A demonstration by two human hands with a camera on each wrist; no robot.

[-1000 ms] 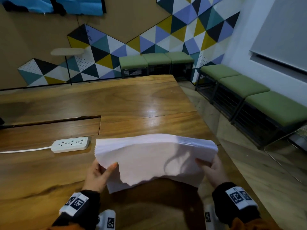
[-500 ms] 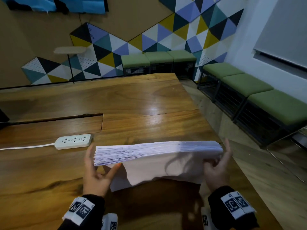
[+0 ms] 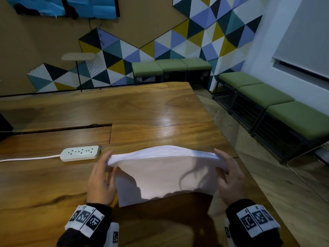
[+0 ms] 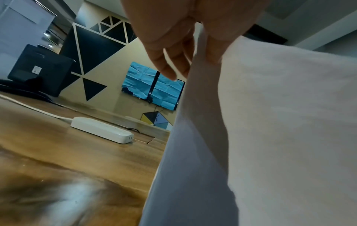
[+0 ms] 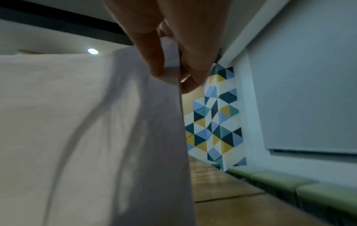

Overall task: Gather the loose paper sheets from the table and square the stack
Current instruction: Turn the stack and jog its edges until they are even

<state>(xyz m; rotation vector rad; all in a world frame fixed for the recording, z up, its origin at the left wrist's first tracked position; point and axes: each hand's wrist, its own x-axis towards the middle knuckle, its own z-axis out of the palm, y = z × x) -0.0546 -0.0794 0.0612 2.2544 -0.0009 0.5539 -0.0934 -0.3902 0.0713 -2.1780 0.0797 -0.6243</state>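
Note:
A thick stack of white paper sheets stands on its lower edge on the wooden table, its top bowed upward. My left hand holds the stack's left end, thumb on the near face and fingers behind, as the left wrist view shows at the stack and hand. At the right end my right hand pinches the sheets between thumb and fingers; the right wrist view shows that hand on the paper edge. The lower sheet edges look uneven.
A white power strip with its cord lies on the table left of the stack, also the power strip in the left wrist view. Green cushioned benches line the right wall past the table's right edge. A dark monitor stands far left.
The stack went from tilted, to level with its edge toward me, to upright and bowed. Both hands shifted to grip its two ends near the top.

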